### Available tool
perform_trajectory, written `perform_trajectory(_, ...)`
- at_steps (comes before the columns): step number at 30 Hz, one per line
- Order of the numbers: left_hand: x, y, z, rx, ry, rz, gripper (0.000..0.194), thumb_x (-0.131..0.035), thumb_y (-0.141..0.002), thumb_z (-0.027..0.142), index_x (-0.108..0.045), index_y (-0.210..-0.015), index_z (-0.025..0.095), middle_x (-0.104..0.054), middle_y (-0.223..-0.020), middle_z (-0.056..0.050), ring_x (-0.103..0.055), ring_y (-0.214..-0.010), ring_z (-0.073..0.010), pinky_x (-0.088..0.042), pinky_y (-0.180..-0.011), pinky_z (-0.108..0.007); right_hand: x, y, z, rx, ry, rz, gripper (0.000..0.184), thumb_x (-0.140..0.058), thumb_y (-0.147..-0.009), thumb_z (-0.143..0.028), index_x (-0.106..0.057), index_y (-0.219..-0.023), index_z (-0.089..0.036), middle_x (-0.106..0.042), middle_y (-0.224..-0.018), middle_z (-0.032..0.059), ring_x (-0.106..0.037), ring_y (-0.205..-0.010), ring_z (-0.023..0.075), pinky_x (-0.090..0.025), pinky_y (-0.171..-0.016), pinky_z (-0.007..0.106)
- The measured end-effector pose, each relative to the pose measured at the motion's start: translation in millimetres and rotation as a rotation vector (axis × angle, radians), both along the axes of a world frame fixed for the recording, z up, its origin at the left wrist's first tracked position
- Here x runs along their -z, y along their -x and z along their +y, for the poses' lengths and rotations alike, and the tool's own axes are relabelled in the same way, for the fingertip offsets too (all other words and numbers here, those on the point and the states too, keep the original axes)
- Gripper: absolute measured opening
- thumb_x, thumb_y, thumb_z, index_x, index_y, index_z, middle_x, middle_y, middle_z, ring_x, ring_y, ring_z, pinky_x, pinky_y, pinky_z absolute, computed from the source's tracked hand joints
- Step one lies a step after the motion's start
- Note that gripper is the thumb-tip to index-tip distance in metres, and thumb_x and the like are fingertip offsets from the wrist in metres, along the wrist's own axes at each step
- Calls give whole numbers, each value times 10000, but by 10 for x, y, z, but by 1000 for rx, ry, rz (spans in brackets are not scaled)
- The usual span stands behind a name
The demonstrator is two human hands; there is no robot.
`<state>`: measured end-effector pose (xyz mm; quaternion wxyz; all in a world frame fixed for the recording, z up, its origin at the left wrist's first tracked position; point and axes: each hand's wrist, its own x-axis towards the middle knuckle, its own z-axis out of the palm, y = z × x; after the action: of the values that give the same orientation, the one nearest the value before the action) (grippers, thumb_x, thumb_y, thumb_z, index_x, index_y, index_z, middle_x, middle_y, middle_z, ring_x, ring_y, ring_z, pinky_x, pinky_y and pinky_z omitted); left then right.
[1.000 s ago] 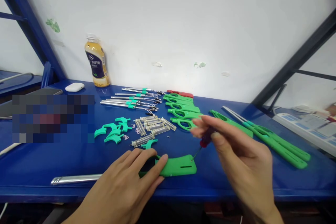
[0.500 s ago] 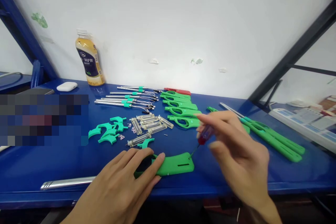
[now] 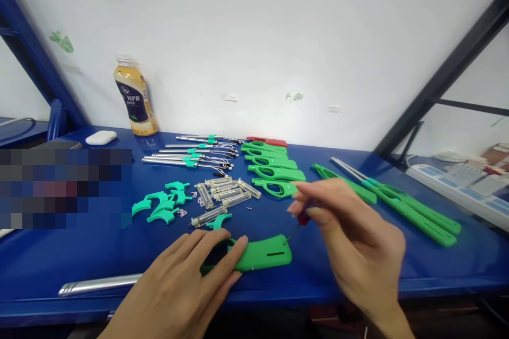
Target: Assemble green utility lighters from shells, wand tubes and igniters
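My left hand [image 3: 186, 288] lies flat with fingers stretched over the left end of a green plastic lighter body [image 3: 262, 255] near the table's front edge, pressing it down. A metal tube [image 3: 99, 284] sticks out to the left from under that hand. My right hand [image 3: 352, 238] is pinched on a small red-handled screwdriver [image 3: 303, 217]. Its thin tip points down at the right end of the green body.
On the blue table [image 3: 71, 254] lie teal triggers [image 3: 161, 204], clear tubes [image 3: 225, 193], metal rods with teal collars [image 3: 191, 153], a row of green shells [image 3: 274, 167], long assembled lighters [image 3: 409, 206], a drink bottle [image 3: 133, 96] and a white earbud case [image 3: 101, 137].
My right hand has come slightly down and left with the screwdriver toward the green body. My left hand stays on the body. The view has shifted a little.
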<state>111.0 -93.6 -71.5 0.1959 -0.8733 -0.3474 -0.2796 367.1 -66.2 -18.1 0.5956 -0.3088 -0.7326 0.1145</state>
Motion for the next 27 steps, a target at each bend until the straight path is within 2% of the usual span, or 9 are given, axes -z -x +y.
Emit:
perform_trajectory(2,1,10,-1,-11,-8,14,397,-422,-1134,243,-618,-1479,230,-724,-1258,-98,-737,-1070,-269,-652,-857,-437,19,2,19,115,-104,-5,412,-765,-967,-138,-759,-1302,-379,-628,-913,-15,-621,-847,145,-527,-719,306)
perform_trajectory(4,2,22,-5,-25,-4,35,410,-425,-1133,254,-593,-1508,250,-726,-1266,-87,-743,-1069,-260,-662,-862,-426,26,-26,39,161,-122,-50,385,-716,-1015,-196,-731,-1355,-374,-600,-947,-1,-606,-857,145,-526,-738,307)
perform_trajectory(8,11,30,-9,-52,24,49,406,-424,-1135,279,-593,-1504,267,-731,-1264,-72,-746,-1082,-245,-671,-894,-407,37,-95,71,-5,23,-108,378,-445,-1126,-178,-686,-1364,-346,-687,-1147,39,-683,-1013,157,-583,-809,293)
perform_trajectory(11,8,17,2,-37,18,16,383,-411,-1135,285,-632,-1447,260,-744,-1216,-71,-755,-1037,-240,-679,-871,-402,70,-86,96,-90,44,-14,290,-565,-1088,-190,-693,-1293,-350,-705,-1042,11,-713,-901,141,-603,-735,250)
perform_trajectory(14,-8,1,24,-17,-12,-10,367,-408,-1129,284,-663,-1389,237,-752,-1153,-83,-764,-964,-243,-688,-810,-402,90,-60,111,37,-39,-8,275,-738,-1000,-246,-739,-1250,-360,-647,-931,-7,-680,-824,132,-594,-728,237)
perform_trajectory(16,-15,-6,42,-7,-29,-16,363,-410,-1125,280,-671,-1370,222,-753,-1128,-91,-766,-937,-246,-691,-788,-406,80,-61,106,114,-55,-52,250,-716,-1015,-279,-760,-1247,-361,-687,-1036,19,-702,-907,149,-604,-760,241)
perform_trajectory(19,-5,-5,61,-5,-33,-8,356,-424,-1119,275,-669,-1371,218,-748,-1116,-94,-764,-922,-245,-691,-782,-407,53,-76,78,49,14,-84,275,-574,-1086,-262,-760,-1258,-368,-762,-1158,29,-751,-974,164,-627,-749,231)
perform_trajectory(23,24,11,48,-14,-16,12,343,-486,-1099,285,-662,-1386,222,-732,-1132,-92,-753,-929,-233,-685,-800,-385,33,-69,28,69,-67,-4,251,-752,-976,-236,-795,-1194,-352,-718,-865,3,-711,-763,154,-605,-647,233)
perform_trajectory(27,31,23,17,-34,8,20,348,-522,-1089,285,-648,-1410,240,-730,-1153,-81,-745,-950,-218,-674,-840,-362,-8,-56,20,105,-109,-40,235,-688,-1015,-274,-820,-1197,-343,-755,-962,39,-727,-778,167,-609,-639,254)
